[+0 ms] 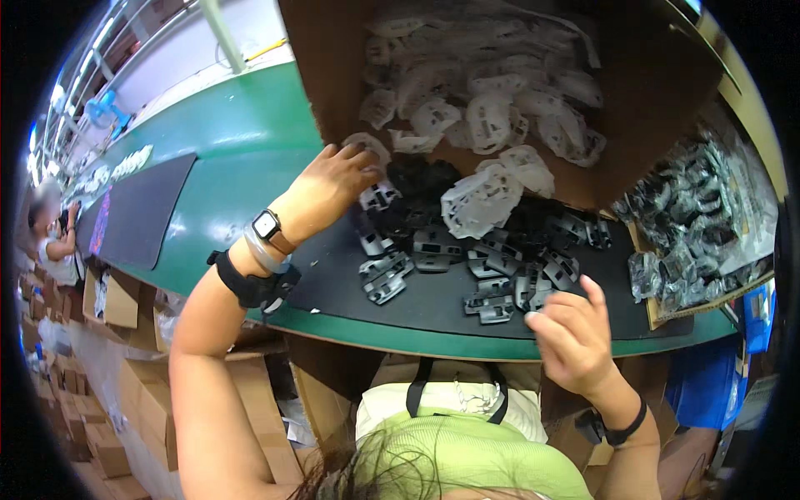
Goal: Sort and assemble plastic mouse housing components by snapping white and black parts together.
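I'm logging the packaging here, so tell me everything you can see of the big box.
The big box is plain brown and looks like cardboard. Its open side faces the person, beyond the black mat. Its shadowed inside holds many parts in translucent white wrap, with a bare stretch at right. The picture's top edge cuts it off. The left hand is by its lower left edge; contact is unclear.

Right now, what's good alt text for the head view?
A person's left hand reaches beside a cardboard box of white-wrapped pieces; the right hand, fingers curled, is near the front of a black mat strewn with grey-and-black parts.
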`<state>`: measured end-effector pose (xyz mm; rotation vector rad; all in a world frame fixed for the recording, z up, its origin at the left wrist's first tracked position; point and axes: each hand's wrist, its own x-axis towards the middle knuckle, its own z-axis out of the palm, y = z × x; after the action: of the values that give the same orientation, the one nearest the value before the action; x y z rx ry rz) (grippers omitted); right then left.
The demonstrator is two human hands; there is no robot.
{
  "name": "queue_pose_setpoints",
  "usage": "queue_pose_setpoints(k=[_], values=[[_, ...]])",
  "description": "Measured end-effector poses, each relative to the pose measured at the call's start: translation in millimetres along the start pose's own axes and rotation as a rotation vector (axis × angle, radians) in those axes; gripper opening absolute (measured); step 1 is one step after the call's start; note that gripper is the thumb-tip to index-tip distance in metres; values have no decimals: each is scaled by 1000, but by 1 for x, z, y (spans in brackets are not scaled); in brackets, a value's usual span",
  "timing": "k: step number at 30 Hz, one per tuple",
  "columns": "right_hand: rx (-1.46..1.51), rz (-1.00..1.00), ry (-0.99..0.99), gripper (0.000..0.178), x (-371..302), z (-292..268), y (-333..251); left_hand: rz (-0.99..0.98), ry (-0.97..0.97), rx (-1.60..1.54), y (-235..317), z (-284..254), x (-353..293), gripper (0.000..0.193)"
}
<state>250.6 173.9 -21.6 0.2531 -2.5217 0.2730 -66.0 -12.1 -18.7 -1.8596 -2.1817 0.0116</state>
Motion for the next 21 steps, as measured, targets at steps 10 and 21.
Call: queue_pose_setpoints(k=[10,21], values=[[177,584,95,18,-54,-45,17,-378,-47,-695,-15,-23,-9,21],[3,551,-84,22,22,8,92,-455,446,-1533,65,-47,-3,33]])
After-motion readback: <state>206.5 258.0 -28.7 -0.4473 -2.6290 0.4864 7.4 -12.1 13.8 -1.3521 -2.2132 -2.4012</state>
